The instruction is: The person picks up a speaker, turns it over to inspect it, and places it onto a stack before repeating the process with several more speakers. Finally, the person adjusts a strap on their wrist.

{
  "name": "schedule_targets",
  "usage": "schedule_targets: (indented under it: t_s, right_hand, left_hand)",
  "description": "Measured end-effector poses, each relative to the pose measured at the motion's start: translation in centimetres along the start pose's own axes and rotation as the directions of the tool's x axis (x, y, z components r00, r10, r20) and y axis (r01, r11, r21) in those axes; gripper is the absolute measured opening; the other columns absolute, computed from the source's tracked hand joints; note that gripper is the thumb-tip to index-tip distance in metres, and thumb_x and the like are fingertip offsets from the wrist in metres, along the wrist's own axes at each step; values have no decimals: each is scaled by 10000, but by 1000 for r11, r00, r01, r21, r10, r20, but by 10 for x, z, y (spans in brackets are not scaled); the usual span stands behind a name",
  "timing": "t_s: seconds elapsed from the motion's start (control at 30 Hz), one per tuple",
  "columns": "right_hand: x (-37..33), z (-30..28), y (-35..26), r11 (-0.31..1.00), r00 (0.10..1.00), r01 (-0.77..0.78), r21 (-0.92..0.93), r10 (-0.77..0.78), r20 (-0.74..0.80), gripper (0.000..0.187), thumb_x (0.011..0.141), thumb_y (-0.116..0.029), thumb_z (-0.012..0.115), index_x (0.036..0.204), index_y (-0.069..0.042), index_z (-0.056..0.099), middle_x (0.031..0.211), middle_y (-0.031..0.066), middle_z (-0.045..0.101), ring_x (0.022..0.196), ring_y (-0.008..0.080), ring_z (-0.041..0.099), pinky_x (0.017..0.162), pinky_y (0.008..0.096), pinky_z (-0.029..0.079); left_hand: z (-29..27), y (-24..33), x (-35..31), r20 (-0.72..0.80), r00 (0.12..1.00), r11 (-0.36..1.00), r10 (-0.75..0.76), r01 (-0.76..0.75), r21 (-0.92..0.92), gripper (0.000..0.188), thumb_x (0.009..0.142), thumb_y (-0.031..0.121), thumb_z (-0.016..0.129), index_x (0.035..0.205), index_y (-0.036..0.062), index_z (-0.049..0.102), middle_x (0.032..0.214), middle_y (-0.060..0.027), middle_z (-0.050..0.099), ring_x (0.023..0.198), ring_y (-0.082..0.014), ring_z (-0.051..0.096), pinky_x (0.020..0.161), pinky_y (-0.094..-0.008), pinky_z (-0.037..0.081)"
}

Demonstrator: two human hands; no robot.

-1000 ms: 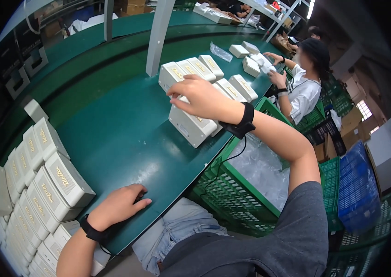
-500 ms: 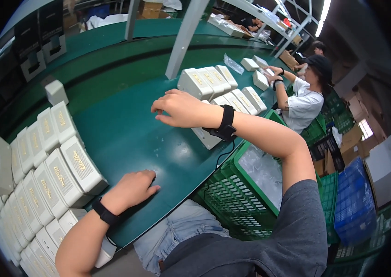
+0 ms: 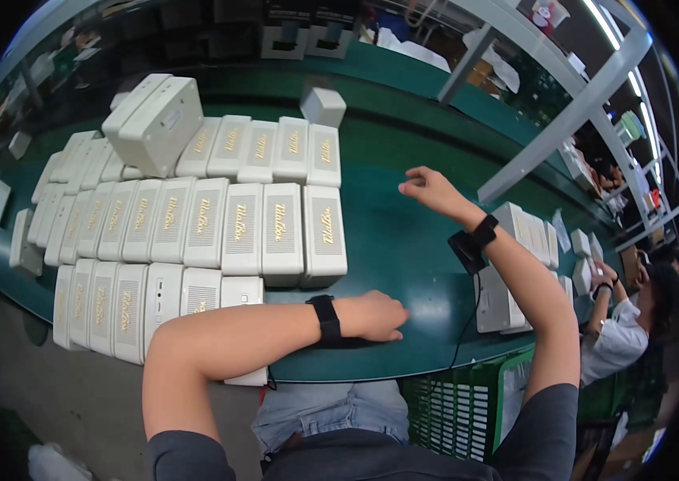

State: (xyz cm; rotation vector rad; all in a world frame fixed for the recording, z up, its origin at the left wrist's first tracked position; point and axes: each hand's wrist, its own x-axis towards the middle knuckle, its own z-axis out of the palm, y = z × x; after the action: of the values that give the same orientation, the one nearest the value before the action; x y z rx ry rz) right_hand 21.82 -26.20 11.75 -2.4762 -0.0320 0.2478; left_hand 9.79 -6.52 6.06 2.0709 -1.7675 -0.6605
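Note:
My left hand (image 3: 377, 315) rests on the green tabletop (image 3: 427, 301) near its front edge, with fingers loosely bent and nothing visible in them. Above the table, farther right, my right hand (image 3: 438, 196) hovers with fingers loosely curled and apart, holding nothing. Both wrists wear black straps; a small black box (image 3: 466, 252) hangs at the right one with a thin cable. Left of my hands stand rows of white box-shaped devices (image 3: 281, 228) with gold lettering and grilles. Two larger white units (image 3: 159, 128) are set on top of the back row.
More white devices (image 3: 520, 228) stand at the right, beside a grey metal post (image 3: 560, 120). A co-worker (image 3: 620, 329) in a white shirt handles white boxes there. A green crate (image 3: 456, 409) sits below the front edge. One white block (image 3: 323, 108) stands at the back.
My view has turned left, bringing the rows of devices toward the middle. My right hand has moved away from the right-hand devices; my left fingers look more bent.

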Motion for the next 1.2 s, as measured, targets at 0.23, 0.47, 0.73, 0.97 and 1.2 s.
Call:
schedule_targets:
  t_s: [0.23, 0.47, 0.73, 0.97, 1.2]
  right_hand:
    - [102, 40, -28, 996, 956, 46, -76, -66, -284, 764, 747, -435, 671, 1254, 77, 417, 1181, 256, 524, 1085, 344, 535, 919, 363, 430]
    - [202, 50, -45, 959, 851, 229, -168, -281, -443, 776, 723, -412, 677, 1301, 25, 398, 1202, 284, 502, 1111, 390, 510, 948, 387, 411]
    - [232, 46, -31, 948, 877, 254, -192, -309, -367, 699, 708, -354, 679, 1306, -87, 435, 1197, 233, 504, 1027, 371, 561, 861, 416, 472]
    - [144, -9, 5, 810, 983, 74, 582, 38, -177, 550, 800, -340, 620, 1261, -81, 468, 1162, 138, 532, 990, 274, 587, 745, 396, 526]
    - [-83, -16, 34, -99, 992, -77, 992, 90, 86, 491, 909, -306, 505, 1296, -21, 407, 1289, 156, 468, 1141, 301, 513, 842, 429, 519]
  left_hand:
    - [6, -4, 2, -31, 999, 999, 30, -31, -26, 333, 837, 288, 581, 965, -18, 551, 870, -168, 622, 842, -352, 611, 713, -438, 488]
    - [10, -8, 3, -94, 995, 999, 33, -31, 27, 324, 824, 296, 600, 935, -8, 588, 856, -133, 631, 818, -309, 628, 696, -395, 494]
    - [8, -12, 9, -120, 993, 999, 8, -3, 41, 307, 813, 296, 618, 908, 5, 620, 885, -121, 636, 837, -288, 627, 709, -378, 493]
    - [0, -17, 7, -42, 999, 1000, 25, -25, 15, 345, 839, 327, 585, 966, 7, 576, 916, -128, 612, 885, -289, 604, 763, -382, 467]
    - [-3, -20, 2, -21, 999, 998, -26, 27, 48, 370, 827, 351, 589, 930, -5, 592, 905, -181, 628, 879, -348, 613, 763, -432, 491]
